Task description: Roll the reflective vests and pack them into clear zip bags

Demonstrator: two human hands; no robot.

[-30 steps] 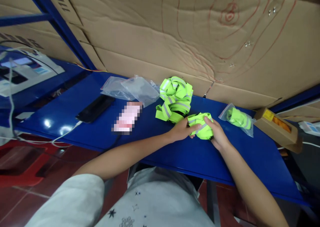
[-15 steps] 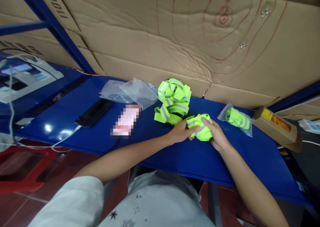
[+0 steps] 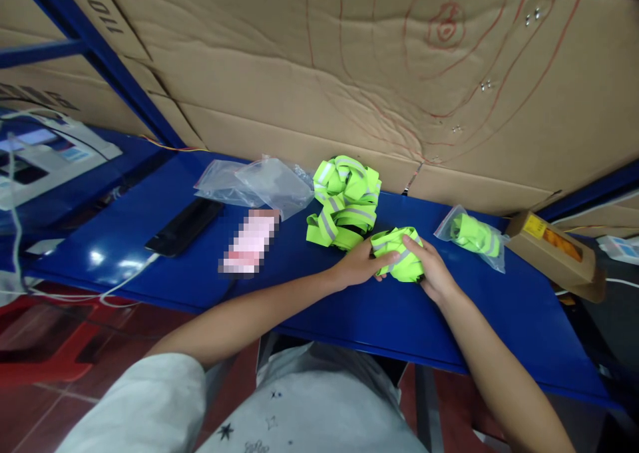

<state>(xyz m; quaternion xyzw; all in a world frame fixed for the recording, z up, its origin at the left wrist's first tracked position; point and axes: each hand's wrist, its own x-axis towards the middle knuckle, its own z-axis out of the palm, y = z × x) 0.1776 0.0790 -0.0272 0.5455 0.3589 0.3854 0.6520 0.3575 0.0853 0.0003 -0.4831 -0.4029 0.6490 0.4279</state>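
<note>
Between both hands is a folded bundle of neon yellow-green reflective strap (image 3: pixel 399 257) with silver stripes. My left hand (image 3: pixel 357 265) is closed on its left side, the thumb lying across the front. On the right side, my right hand (image 3: pixel 433 267) grips it with the thumb pressed on top. A loose heap of the same reflective straps (image 3: pixel 349 193) lies just behind my left hand. Off to the right, a clear zip bag (image 3: pixel 472 237) holds another folded strap. My fingers behind the bundle are mostly hidden.
Clear plastic bags (image 3: pixel 269 180) lie at the back left of the blue table (image 3: pixel 319 313). Near them are a black device (image 3: pixel 184 227) with a white cable and a pixelated pink-white item (image 3: pixel 249 243). An open cardboard box (image 3: pixel 554 253) stands at the right. Cardboard (image 3: pixel 249 60) walls the back.
The view has shifted very slightly. Both hands keep the same grip on the strap bundle, with no other visible movement.
</note>
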